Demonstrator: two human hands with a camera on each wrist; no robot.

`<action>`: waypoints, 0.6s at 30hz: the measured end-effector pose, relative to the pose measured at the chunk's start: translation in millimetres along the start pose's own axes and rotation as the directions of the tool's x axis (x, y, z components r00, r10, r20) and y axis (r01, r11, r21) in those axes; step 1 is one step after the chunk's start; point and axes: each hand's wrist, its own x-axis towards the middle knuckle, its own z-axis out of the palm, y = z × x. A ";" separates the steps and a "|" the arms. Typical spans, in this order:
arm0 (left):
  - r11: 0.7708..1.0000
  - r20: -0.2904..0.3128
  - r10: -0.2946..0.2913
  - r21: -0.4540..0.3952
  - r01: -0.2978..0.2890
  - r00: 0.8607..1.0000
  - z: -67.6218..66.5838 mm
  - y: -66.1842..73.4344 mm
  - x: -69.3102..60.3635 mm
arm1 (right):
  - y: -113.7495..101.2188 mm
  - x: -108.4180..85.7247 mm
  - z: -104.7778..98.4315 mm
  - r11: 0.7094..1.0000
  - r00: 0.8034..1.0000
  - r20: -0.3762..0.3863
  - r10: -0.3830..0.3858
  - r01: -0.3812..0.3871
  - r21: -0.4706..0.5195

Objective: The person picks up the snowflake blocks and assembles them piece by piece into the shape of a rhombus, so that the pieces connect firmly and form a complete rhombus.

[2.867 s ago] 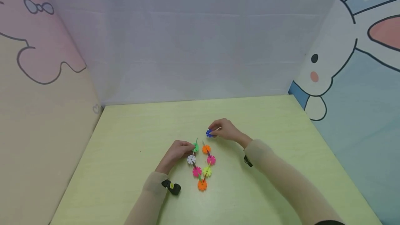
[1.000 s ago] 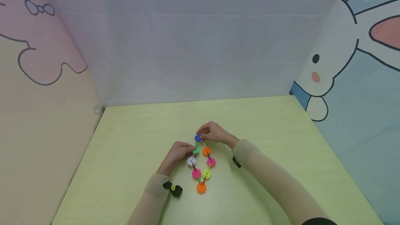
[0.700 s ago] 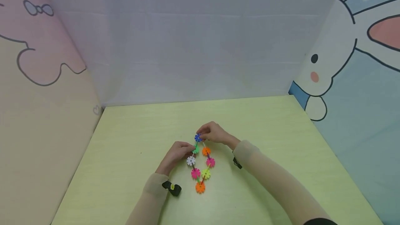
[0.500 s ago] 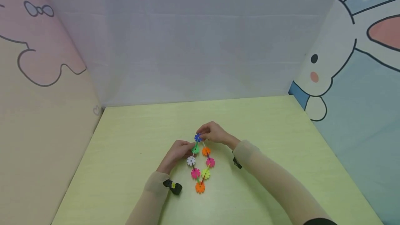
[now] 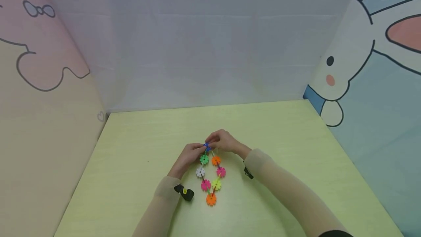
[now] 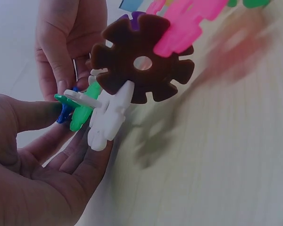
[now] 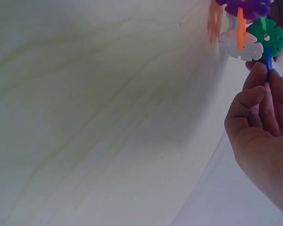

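Slotted plastic snowflake discs join in a narrow loop on the table. At its far end my right hand pinches a blue snowflake disc between thumb and fingers. My left hand pinches the same disc from the left, its thumb against the blue edge in the left wrist view. A green disc sits just below, then a white disc. A brown disc shows edge-on in the head view. On the loop's right side, an orange disc is nearest the right hand, beside a whitish disc.
Farther along the loop are two pink discs, a yellow disc and an orange disc at the near end. The pale yellow-green table meets a plain back wall and printed side walls.
My right hand has brought the blue disc leftward to the loop's far end, against the green disc. My left hand has shifted from the green disc up to the blue one.
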 end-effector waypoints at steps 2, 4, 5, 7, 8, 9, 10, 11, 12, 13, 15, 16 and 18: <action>1.000 -0.006 -0.001 0.008 0.001 1.000 0.1 -1.1 1.0 | -0.5 -2.1 0.3 0.999 1.000 -0.001 0.001 -0.001 -0.040; 1.000 -0.010 -0.003 0.015 0.003 1.000 0.0 -2.6 1.9 | -1.1 -6.2 -0.4 0.995 1.000 -0.007 0.003 -0.004 -0.097; 1.000 -0.014 -0.006 0.018 0.006 1.000 -0.1 -3.4 2.3 | -1.5 -8.9 -1.3 0.991 1.000 -0.013 0.009 -0.010 -0.131; 0.999 -0.020 -0.010 0.030 0.011 1.000 -0.2 -5.0 2.9 | -1.8 -15.5 -3.0 0.983 0.999 -0.023 0.038 -0.041 -0.179; 0.999 -0.023 -0.013 0.037 0.014 1.000 -0.2 -5.5 3.1 | -1.4 -19.3 -3.7 0.980 0.997 -0.023 0.068 -0.072 -0.185; 0.999 -0.027 -0.015 0.044 0.016 1.000 -0.2 -6.1 3.3 | -0.8 -23.0 -4.2 0.978 0.994 -0.020 0.103 -0.105 -0.180; 0.999 -0.032 -0.019 0.048 0.020 0.999 -0.1 -6.4 3.4 | -0.2 -26.3 -4.4 0.976 0.990 -0.011 0.140 -0.140 -0.167; 0.998 -0.036 -0.018 0.059 0.020 0.999 0.0 -6.8 3.3 | 1.1 -29.3 -4.2 0.973 0.984 0.001 0.176 -0.174 -0.151; 0.998 -0.038 -0.018 0.065 0.021 0.999 0.2 -7.0 3.3 | 2.7 -32.2 -3.7 0.971 0.978 0.017 0.206 -0.202 -0.130; 0.998 -0.041 -0.019 0.066 0.021 0.999 0.4 -6.9 3.1 | 4.5 -34.5 -2.9 0.968 0.972 0.033 0.231 -0.226 -0.110; 0.998 -0.043 -0.021 0.063 0.023 0.999 1.1 -7.1 2.9 | 6.8 -37.3 -0.5 0.966 0.966 0.059 0.250 -0.245 -0.078; 0.998 -0.044 -0.020 0.063 0.022 0.999 1.4 -6.9 2.7 | 7.8 -38.3 0.8 0.967 0.966 0.069 0.249 -0.245 -0.063; 0.998 -0.046 -0.020 0.060 0.022 0.999 2.3 -6.7 2.6 | 9.2 -39.9 3.7 0.972 0.969 0.077 0.233 -0.230 -0.044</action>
